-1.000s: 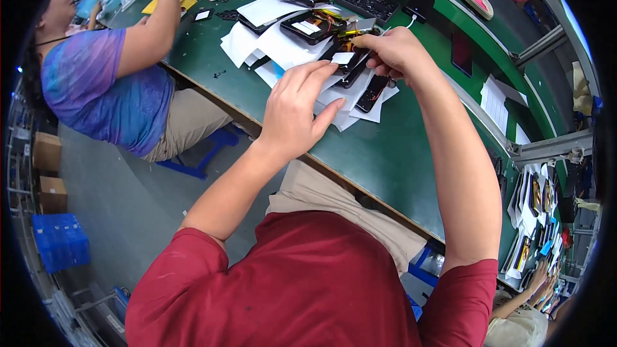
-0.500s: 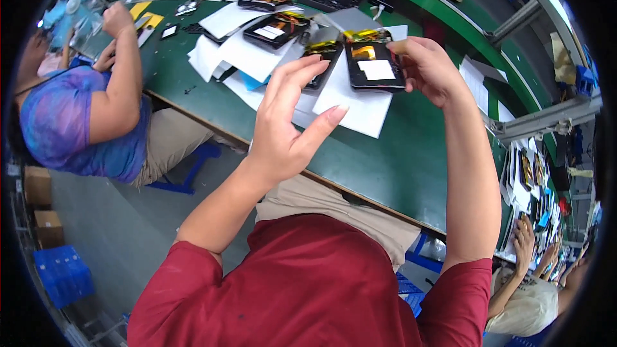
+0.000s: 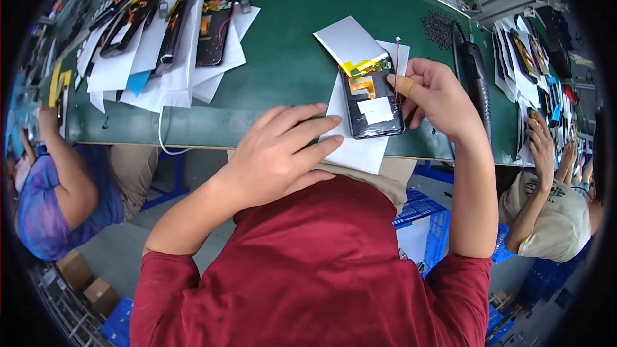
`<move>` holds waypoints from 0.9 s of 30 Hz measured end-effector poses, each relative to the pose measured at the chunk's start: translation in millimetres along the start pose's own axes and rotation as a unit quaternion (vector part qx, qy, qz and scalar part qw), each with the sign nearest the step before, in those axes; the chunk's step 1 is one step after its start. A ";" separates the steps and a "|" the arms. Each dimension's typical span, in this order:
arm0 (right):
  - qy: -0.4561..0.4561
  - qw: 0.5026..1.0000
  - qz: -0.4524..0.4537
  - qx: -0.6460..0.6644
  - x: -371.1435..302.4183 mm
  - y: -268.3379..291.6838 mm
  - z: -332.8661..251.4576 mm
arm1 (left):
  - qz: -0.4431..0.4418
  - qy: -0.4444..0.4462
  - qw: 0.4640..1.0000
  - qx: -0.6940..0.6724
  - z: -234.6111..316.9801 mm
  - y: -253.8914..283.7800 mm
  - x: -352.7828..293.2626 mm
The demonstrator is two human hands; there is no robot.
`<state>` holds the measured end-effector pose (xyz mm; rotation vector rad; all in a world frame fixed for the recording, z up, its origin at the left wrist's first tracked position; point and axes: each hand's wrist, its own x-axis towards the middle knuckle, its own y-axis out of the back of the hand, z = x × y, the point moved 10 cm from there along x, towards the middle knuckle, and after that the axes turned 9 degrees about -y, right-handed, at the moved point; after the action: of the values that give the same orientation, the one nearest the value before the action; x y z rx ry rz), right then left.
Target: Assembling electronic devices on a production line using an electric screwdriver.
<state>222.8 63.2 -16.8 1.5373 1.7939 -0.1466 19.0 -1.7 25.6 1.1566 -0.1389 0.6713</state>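
Observation:
A black handheld electronic unit with its inside exposed (image 3: 385,88) lies on white paper (image 3: 363,154) near the table's front edge. It carries an orange flex cable (image 3: 362,87), yellow tape and a white label (image 3: 376,110). A silver-grey flat panel (image 3: 350,40) extends from its far end, and a thin red wire (image 3: 396,58) sticks up at its right corner. My right hand (image 3: 440,97) pinches the unit's right edge, thumb on top, other fingers partly hidden. My left hand (image 3: 279,148) is open, fingers spread, close to the unit's left side.
Several similar units (image 3: 212,38) rest among white sheets at the left of the green table (image 3: 283,32). To the right are a pile of tiny black parts (image 3: 439,29) and a long black handheld tool (image 3: 477,87). Co-workers sit on both sides; a blue crate (image 3: 434,215) stands below.
My view has swung right. The unit in my right hand has moved away from the stack of units, nearer the table's front edge, with its silver panel folded outward. My left hand stays open.

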 end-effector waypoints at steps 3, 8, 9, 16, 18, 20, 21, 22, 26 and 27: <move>0.107 0.976 0.176 -0.074 -29.8 14.6 -12.9 | 0.007 -0.016 1.000 0.025 3.0 -8.4 -0.1; 0.408 0.855 0.189 -0.259 -105.8 -21.3 -25.2 | 0.054 -0.035 0.998 0.029 7.9 -3.6 -2.1; 0.420 0.848 0.185 -0.264 -106.0 -33.1 -22.6 | 0.063 -0.059 0.996 0.038 10.7 -2.0 -0.7; 0.418 0.845 0.248 -0.225 -93.8 -41.0 -19.7 | 0.066 -0.057 0.995 0.050 29.8 -15.4 7.8; 0.415 0.852 0.224 -0.230 -92.1 -40.7 -23.1 | 0.071 -0.050 0.995 0.056 26.9 -16.3 10.9; 0.381 0.876 0.213 -0.206 -88.6 -29.8 -29.3 | 0.069 -0.049 0.995 0.046 23.2 -14.9 7.9; 0.344 0.900 0.200 -0.180 -83.1 -22.7 -29.9 | 0.072 -0.046 0.995 0.047 23.5 -11.9 7.0; 0.309 0.918 0.207 -0.142 -77.1 -9.4 -28.8 | 0.071 -0.030 0.997 0.015 21.2 -8.7 7.2; 0.264 0.933 0.223 -0.100 -53.0 28.1 -26.7 | 0.132 0.039 0.990 -0.017 -1.2 6.9 11.8; 0.284 0.934 0.201 -0.085 -46.6 27.6 -30.1 | 0.146 0.037 0.988 0.024 -7.4 13.9 18.6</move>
<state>233.0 49.4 42.7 1.9033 1.7910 0.7013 24.4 15.8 41.7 1.1663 -0.2340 0.9806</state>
